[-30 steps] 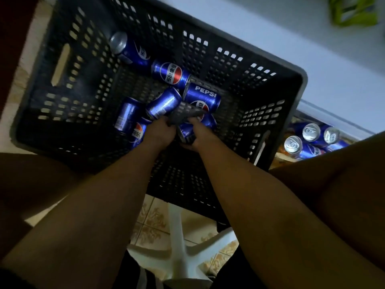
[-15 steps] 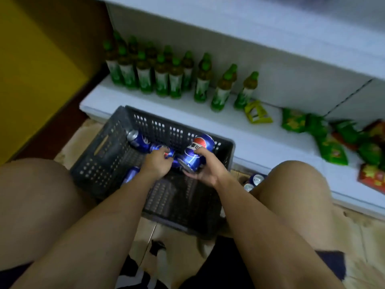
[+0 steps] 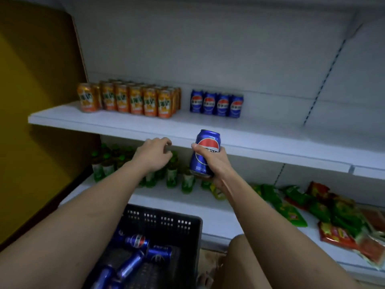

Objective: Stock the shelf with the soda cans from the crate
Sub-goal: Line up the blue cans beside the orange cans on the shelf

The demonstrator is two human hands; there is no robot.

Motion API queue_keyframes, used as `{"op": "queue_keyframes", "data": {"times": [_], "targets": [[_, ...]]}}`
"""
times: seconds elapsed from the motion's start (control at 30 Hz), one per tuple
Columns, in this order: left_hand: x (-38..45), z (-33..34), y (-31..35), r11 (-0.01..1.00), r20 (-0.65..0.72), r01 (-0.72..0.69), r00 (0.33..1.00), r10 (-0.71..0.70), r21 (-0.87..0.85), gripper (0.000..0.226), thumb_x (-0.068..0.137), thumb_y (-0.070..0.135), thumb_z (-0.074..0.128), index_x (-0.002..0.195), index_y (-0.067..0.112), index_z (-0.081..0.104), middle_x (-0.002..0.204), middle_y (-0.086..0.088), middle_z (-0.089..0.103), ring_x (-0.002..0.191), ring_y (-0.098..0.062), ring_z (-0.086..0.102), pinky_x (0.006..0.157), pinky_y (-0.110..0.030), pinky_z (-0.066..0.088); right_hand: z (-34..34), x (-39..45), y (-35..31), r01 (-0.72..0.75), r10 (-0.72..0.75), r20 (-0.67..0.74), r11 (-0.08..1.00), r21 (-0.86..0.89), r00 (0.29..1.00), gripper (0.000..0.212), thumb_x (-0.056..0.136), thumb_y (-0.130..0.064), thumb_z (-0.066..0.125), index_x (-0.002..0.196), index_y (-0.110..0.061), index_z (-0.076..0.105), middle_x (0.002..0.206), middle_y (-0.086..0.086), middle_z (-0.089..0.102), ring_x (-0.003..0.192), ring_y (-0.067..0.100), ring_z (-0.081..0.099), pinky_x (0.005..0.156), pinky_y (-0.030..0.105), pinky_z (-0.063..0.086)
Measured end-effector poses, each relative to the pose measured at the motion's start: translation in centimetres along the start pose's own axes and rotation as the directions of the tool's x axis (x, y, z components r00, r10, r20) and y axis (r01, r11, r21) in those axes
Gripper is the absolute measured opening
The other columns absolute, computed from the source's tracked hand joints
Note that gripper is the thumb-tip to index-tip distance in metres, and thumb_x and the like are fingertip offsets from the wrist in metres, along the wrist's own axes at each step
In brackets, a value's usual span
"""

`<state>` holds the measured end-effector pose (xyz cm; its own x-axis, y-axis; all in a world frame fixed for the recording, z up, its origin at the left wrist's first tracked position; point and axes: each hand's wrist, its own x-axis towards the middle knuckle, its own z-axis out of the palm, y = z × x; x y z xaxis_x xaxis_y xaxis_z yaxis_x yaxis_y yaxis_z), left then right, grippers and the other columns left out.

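Observation:
My right hand [image 3: 215, 166] is shut on an upright blue soda can [image 3: 206, 152], held in front of the white shelf's [image 3: 125, 125] front edge. A short row of matching blue cans [image 3: 216, 104] stands at the back of that shelf, above and slightly right of the held can. My left hand [image 3: 154, 153] hovers empty just left of the can, fingers loosely curled, near the shelf lip. The dark plastic crate [image 3: 187, 223] sits below between my arms, with several blue cans [image 3: 137, 241] lying on their sides in it.
Orange cans [image 3: 129, 100] fill the shelf's left part; bare shelf surface lies right of the blue row. Green bottles [image 3: 173, 177] and snack bags [image 3: 312, 209] occupy the lower shelf. A yellow wall [image 3: 31, 101] bounds the left side. My knee [image 3: 250, 259] is beside the crate.
Both hands rose out of the crate to shelf height. My right hand carried one blue can up; my left hand came up empty. The view tilted up to the shelf.

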<state>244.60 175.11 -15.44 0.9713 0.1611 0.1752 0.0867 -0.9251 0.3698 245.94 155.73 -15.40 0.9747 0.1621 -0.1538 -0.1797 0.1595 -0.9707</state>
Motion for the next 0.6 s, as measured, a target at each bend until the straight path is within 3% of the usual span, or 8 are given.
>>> {"op": "queue_keyframes", "data": {"times": [0.3,0.6], "targets": [[7.9,-2.7,8.2,0.989,0.05,-0.133,0.99,0.13,0.063,0.045,0.096,0.041,0.051,0.139,0.03,0.046,0.138,-0.004,0.052,0.122,-0.025,0.049,0.099,-0.046,0.046,-4.6,3.9,-9.0,0.176,-0.182,-0.038,0.975,-0.133,0.983,0.076,0.071,-0.028,0.087,0.131,-0.026,0.041,0.115,0.003,0.06,0.1,0.024,0.064,0.084,0.047,0.058],[16.3,5.5,11.9,0.992,0.217,-0.122,0.969,0.114,0.021,0.046,0.095,0.048,0.05,0.138,0.033,0.046,0.141,-0.003,0.05,0.123,-0.024,0.05,0.102,-0.047,0.043,-9.7,12.6,-9.0,0.211,-0.221,-0.101,0.973,-0.096,0.97,0.068,0.071,-0.029,0.086,0.126,-0.031,0.046,0.116,-0.001,0.061,0.104,0.021,0.061,0.088,0.049,0.057]]}}
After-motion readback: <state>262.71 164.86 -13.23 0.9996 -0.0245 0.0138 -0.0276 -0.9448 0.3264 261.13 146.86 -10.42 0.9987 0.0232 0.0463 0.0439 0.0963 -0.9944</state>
